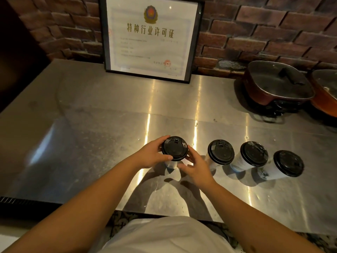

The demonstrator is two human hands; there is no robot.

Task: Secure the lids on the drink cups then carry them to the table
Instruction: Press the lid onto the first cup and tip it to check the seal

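Note:
Several white paper drink cups with black plastic lids stand in a row on the steel counter (91,110). My left hand (152,155) wraps the left side of the leftmost cup (174,148), fingers and thumb on the rim of its lid. My right hand (196,166) touches the same lid's right edge with its fingertips, fingers spread. To the right stand a second cup (221,152), a third cup (253,153) and a fourth cup (289,163), each upright with a lid on and untouched.
A framed certificate (151,37) leans against the brick wall at the back. Two red pans with glass lids (277,83) sit at the back right. The counter's front edge runs just before my body.

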